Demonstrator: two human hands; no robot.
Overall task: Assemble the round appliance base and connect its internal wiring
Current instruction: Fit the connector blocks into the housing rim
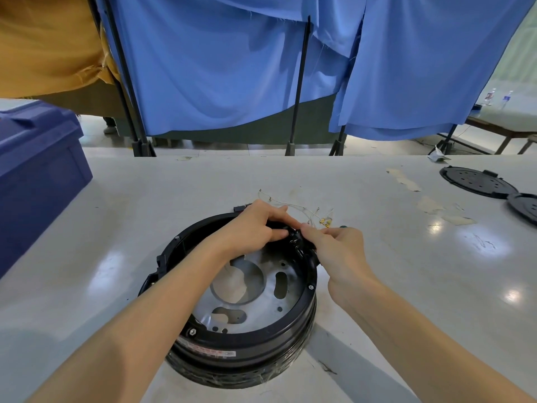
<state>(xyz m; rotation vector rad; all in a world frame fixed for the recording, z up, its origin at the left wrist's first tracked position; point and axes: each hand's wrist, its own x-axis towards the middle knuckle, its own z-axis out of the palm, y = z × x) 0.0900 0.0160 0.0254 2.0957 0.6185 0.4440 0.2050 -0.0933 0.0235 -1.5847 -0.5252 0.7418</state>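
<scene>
The round base (238, 344) lies flat on the desk (421, 292), open side up. Your left hand (255, 225) and right hand (343, 251) pinch a black part (297, 243) at its far rim, mostly hidden.

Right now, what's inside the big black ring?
Inside the black round base lies a shiny metal plate with holes. The left hand and right hand hide the far edge, holding a black wired part there.

Both hands (255, 225) (337, 248) pinch a black connector (297, 242) at the round base's (247, 344) rim.
</scene>
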